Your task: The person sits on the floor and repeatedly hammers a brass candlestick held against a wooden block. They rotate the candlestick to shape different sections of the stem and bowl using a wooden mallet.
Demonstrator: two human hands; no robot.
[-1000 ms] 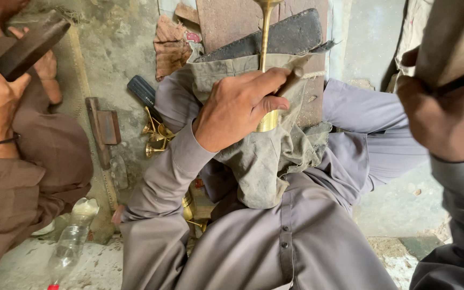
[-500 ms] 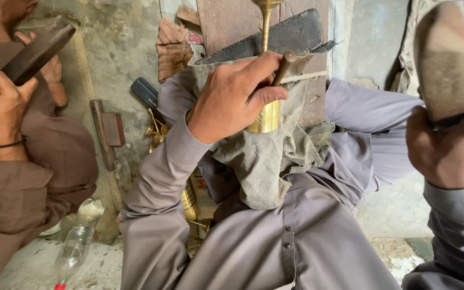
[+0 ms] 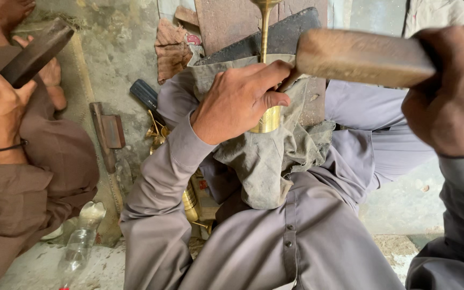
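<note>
1. The brass piece [image 3: 267,80] is standing upright in your lap, propped against the dark slab [image 3: 291,37] behind it, with its flared lower end sitting on the grey-green cloth [image 3: 264,161] that's draping over your knees.
2. Your left hand [image 3: 240,102] is wrapping around the brass piece about halfway down, fingers curled tight over the thin stem where it's widening out. There's a slim tool poking out from under those fingers toward the right, but I can't tell what kind.
3. Your right hand [image 3: 449,96] is clenching a wooden mallet [image 3: 363,58], and you're holding it up to the right of the brass piece, the blunt end nearly touching your left fingers.
4. Left of the brass piece, down on the floor, more brass parts [image 3: 159,134] are piling up beside your left sleeve, with a dark-handled tool [image 3: 146,95] lying just above them.
5. Further left of that, a hammer [image 3: 108,134] is resting on the concrete floor [image 3: 114,53].
6. Way off to the left, another person in brown is sitting, their hand [image 3: 1,107] gripping a dark flat block [image 3: 36,53].
7. Below the hammer, a clear plastic bottle [image 3: 79,241] is lying on the ground.
</note>
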